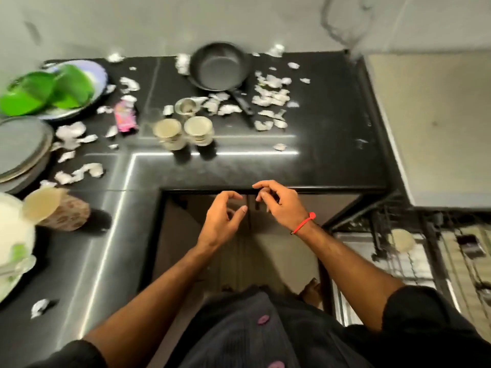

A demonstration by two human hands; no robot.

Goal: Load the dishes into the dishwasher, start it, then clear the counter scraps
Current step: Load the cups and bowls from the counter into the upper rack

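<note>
Item: black L-shaped counter, glossy stone-like top, taken as landmark. Partly hidden or unclear: stacked grey round plates at the counter's left edge, cut off by the frame; a white vessel at its near-left end, blurred and cropped; green plastic dishes in a pale round bowl at the far-left, smeared by motion. To the right of the counter and lower, an open dishwasher rack of dark wire, blurred, holds 1 pale round piece whose kind cannot be told. On the counter: 1 black frying pan, round, matte, near the back wall, handle pointing toward the front; 2 cream cups side by side in front of the pan; 1 small steel cup between the cups and the pan; 1 patterned mug tilted at the near-left; 1 pink wrapper left of the cups; thin, crumpled white scraps scattered across the top, thickest right of the pan. Left hand in front of the counter's front edge, fingers loosely curled, holding nothing. Right hand, red thread at the wrist, fingertips at the front edge, loosely curled, holding nothing.
</note>
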